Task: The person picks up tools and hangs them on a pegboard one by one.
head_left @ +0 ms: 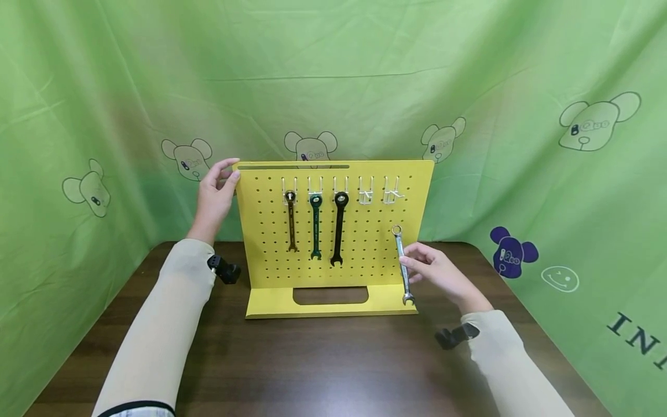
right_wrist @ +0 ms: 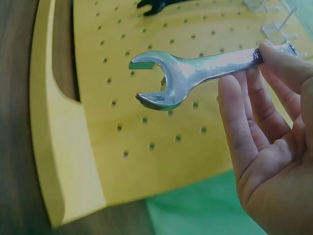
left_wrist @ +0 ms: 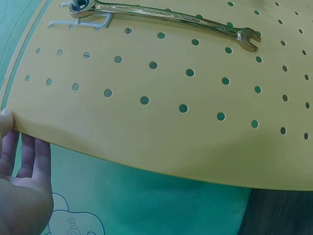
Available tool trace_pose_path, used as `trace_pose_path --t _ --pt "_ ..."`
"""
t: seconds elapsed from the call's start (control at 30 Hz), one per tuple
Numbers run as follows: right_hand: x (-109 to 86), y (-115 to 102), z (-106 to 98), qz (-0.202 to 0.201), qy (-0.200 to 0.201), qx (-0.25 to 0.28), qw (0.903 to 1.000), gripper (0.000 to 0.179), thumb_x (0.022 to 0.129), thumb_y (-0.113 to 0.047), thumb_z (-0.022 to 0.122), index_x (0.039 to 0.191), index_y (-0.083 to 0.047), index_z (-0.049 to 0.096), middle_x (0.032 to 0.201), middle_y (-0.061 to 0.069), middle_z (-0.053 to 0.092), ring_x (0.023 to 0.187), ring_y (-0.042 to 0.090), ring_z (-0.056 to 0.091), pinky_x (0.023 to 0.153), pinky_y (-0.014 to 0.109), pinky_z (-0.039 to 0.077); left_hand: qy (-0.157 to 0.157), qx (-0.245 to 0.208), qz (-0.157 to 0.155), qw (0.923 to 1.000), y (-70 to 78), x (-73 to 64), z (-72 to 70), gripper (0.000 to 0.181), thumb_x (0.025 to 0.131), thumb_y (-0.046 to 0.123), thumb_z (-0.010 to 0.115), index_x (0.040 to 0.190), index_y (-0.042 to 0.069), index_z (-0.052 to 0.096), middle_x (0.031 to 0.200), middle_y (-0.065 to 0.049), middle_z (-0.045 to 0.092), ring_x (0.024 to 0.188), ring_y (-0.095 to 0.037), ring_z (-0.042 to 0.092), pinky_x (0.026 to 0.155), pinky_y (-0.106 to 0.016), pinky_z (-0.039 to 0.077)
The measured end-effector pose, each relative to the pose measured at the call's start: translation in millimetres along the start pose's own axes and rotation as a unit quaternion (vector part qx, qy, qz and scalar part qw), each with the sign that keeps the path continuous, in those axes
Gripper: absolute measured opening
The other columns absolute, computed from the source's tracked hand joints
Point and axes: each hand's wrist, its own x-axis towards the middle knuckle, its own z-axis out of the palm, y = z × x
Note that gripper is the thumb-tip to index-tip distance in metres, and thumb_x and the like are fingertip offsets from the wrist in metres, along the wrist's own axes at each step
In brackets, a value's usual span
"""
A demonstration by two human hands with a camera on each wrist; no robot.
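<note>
My left hand [head_left: 215,194] grips the top left corner of a yellow pegboard [head_left: 271,272], thumb in front and fingers behind the edge. In my right hand [head_left: 440,272], a silver combination wrench [right_wrist: 215,68] is pinched between thumb and fingers, in front of the board's lower right part. Its ring end points up and its open jaw points down in the head view. On the board's hooks hang a bronze-looking wrench [head_left: 292,229], a green wrench [head_left: 315,229] and a black wrench [head_left: 339,229], ring ends up.
Two white double hooks, one [head_left: 366,197] beside the black wrench and another [head_left: 391,197] farther right, hold nothing. The pegboard's base stands on a dark wooden table [head_left: 312,359]. A green printed curtain [head_left: 333,75] encloses the back and sides.
</note>
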Motion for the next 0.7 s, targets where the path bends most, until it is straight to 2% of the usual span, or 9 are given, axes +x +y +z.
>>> trace_pose_path --t 0.4,0.7 --pt "24.0 -35.1 18.5 -0.022 0.007 0.030 0.9993 0.034 0.102 -0.020 0.063 0.119 0.008 0.054 0.098 0.011 0.061 0.089 0.019 0.062 0.075 0.037 0.059 0.003 -0.001 -0.001 1.0000 0.3 0.0 -0.4 0.035 0.104 0.024 0.057 0.138 0.018 0.059 0.116 -0.005 0.058 0.097 -0.015 0.059 0.088 -0.027 0.052" --pt "35.9 -57.3 23.5 -0.035 0.008 0.042 0.9985 0.029 0.101 -0.021 0.063 0.119 0.001 0.055 0.104 0.012 0.060 0.093 0.019 0.058 0.077 0.035 0.059 0.003 0.001 0.002 1.0000 -0.5 1.0 1.1 0.036 0.104 0.023 0.057 0.139 0.014 0.058 0.115 -0.005 0.058 0.096 -0.015 0.059 0.088 -0.029 0.052"
